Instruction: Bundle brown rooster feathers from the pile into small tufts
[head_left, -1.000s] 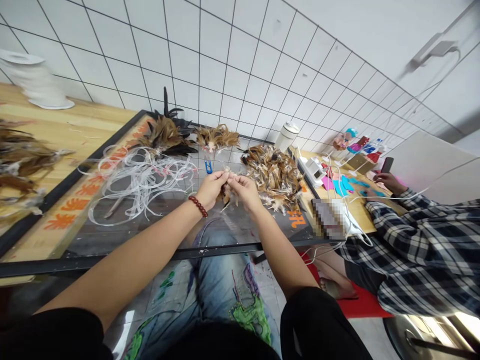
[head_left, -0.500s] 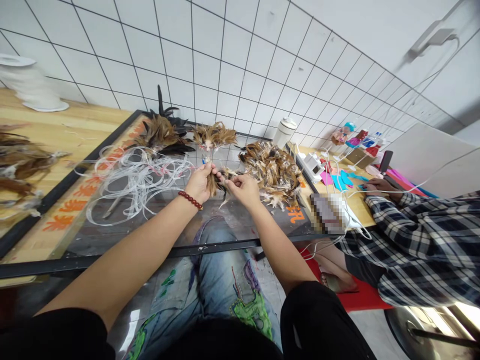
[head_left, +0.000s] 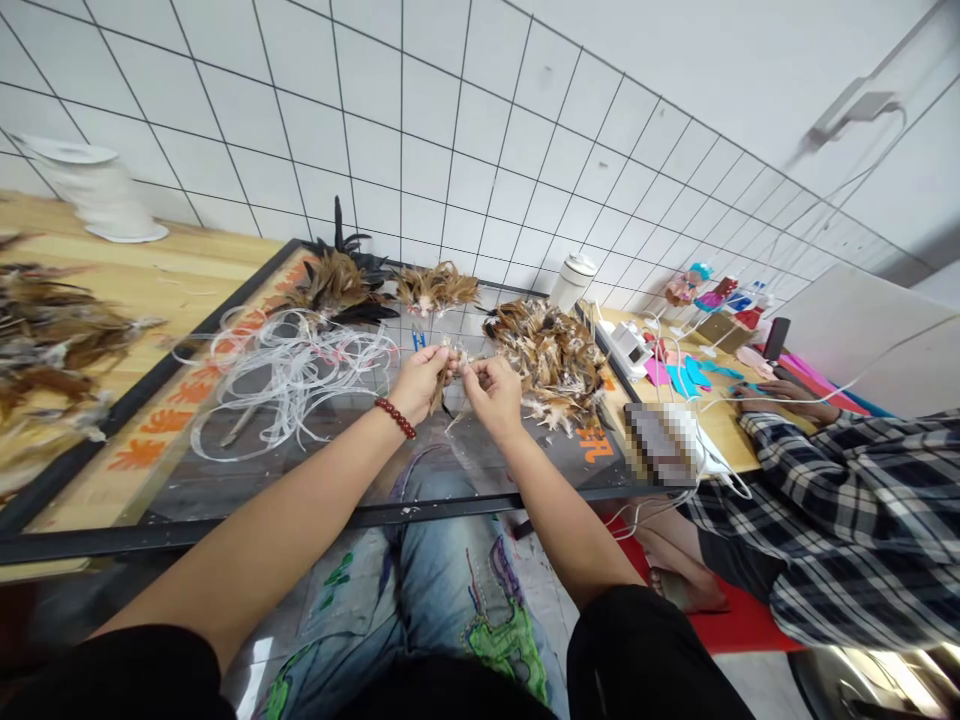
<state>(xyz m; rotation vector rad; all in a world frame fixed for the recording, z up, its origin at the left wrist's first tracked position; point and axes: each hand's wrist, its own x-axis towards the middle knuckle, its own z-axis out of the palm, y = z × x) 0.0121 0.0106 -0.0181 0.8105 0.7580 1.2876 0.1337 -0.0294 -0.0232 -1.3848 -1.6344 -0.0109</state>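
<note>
My left hand [head_left: 425,381], below a red bead bracelet, is closed on a few brown feathers [head_left: 437,400] whose pale quill ends stick up past the fingertips. Close beside it, my right hand [head_left: 491,390] pinches at those pale ends, thumb against fingers. Just behind my hands lies a small blue tool [head_left: 418,338], perhaps snips. A loose pile of brown feathers [head_left: 551,350] is to the right. Two feather bunches stand at the back, one brown [head_left: 436,288] and one brown and black [head_left: 337,280]. Tangled clear strips [head_left: 292,370] lie to the left.
More feathers [head_left: 56,340] and a white spool [head_left: 97,190] are on the wood at far left. A white cup [head_left: 573,280] stands behind the pile. At right are a power strip [head_left: 628,350], cables, a phone-like blurred item [head_left: 661,442] and a person in a plaid shirt [head_left: 862,510].
My hands have drawn together, and the feathers are now more upright with their pale ends at my fingertips. The whole view has shifted slightly, so everything sits a little lower and further right.
</note>
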